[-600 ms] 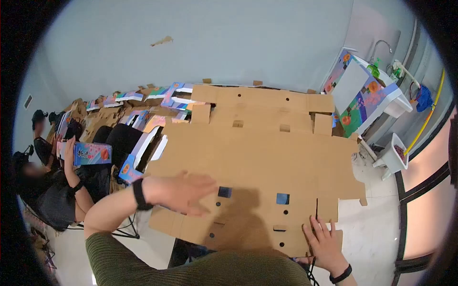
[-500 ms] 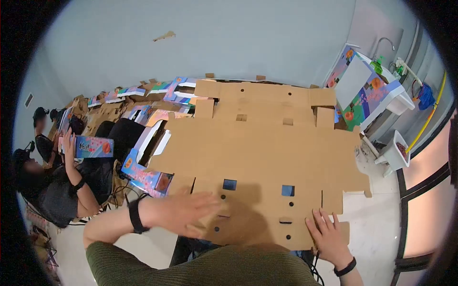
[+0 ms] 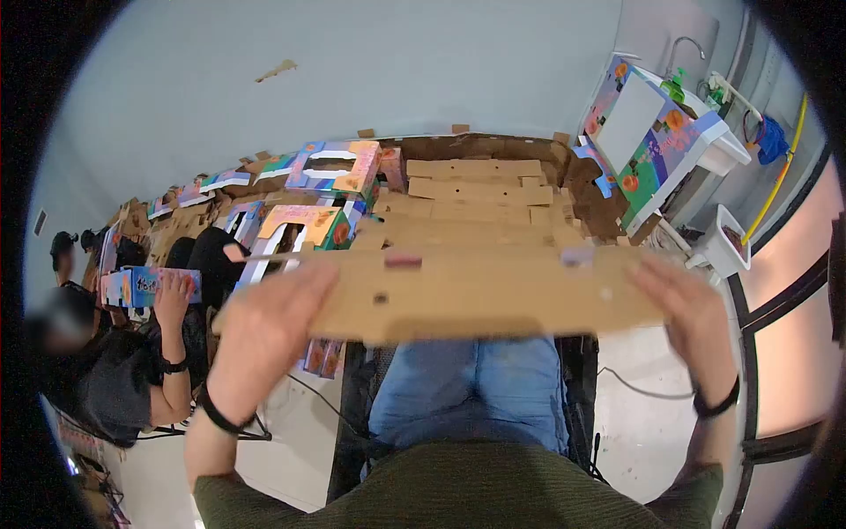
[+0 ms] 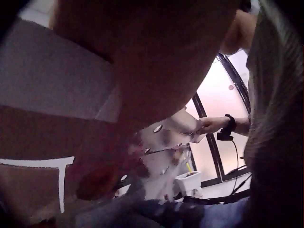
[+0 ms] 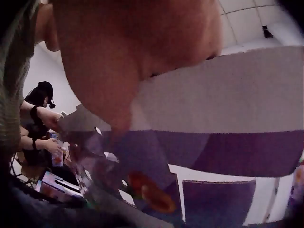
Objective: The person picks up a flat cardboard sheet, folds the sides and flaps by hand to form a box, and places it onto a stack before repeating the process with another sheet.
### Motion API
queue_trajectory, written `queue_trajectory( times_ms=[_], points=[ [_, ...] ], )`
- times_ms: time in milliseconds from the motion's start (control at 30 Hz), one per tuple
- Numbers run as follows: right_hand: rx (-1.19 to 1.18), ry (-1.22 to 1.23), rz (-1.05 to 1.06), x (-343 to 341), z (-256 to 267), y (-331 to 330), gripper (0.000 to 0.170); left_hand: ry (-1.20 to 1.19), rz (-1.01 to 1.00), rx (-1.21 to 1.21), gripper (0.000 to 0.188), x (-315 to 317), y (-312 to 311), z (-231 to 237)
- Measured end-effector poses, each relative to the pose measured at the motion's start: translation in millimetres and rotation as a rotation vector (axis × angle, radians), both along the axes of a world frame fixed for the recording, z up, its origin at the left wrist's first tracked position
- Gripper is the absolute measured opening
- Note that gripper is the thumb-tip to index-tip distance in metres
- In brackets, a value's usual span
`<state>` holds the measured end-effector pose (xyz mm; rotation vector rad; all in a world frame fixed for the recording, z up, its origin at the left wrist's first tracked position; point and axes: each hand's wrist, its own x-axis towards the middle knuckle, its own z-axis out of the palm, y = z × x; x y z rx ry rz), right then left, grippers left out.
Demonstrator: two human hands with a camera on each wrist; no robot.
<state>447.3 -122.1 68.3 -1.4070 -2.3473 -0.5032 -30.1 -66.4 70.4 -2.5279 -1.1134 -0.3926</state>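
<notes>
One big cdbd sheet [image 3: 493,304] is up in both hands, mid-view, in front of the wearer and partly over the jeans [image 3: 520,379]. L hand [image 3: 269,322] is clamped on its 9 o'clock end, R hand [image 3: 692,300] on its 3 o'clock end, fingers of both lying over the brown face; thumbs hidden in head view. R wrist view shows print on the other side, incl. an orange flower [image 5: 152,192] & white-edged cutouts.

Progress, as far as shows: getting hold of the sheet is done, w/ both ends secured. Shaping looks early, prob. barely begun: no panel is visibly locked into a wall, tho blur hides whether it's bent along a crease. Any folding or fixing of this one thus seems left; exact amt can't be told.

Beyond it, at 12 o'clock, flat cdbd pieces [image 3: 476,212] lie untouched by either hand. Printed cartons [image 3: 308,216] at approx 10 o'clock look made up, so that lot seems further along. Another printed carton [image 3: 630,119] stands at 2 o'clock nr the sink. At 9 o'clock a second person [image 3: 101,388] has a printed box [image 3: 141,291] in hand.
</notes>
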Motion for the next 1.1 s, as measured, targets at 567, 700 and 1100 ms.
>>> queue_trajectory(
  times_ms=[567,700,1100],
  points=[
    [0.605,-0.109,-0.087,66,5,234,0.055,-0.185,-0.064,0.655,0.049,71,269,5],
    [0.450,-0.100,-0.131,66,-81,259,0.055,-0.128,0.009,0.516,0.051,77,294,-76],
    [-0.843,0.064,-0.285,40,-355,291,0.057,0.532,0.487,-0.512,0.043,96,322,-342]
  ],
)
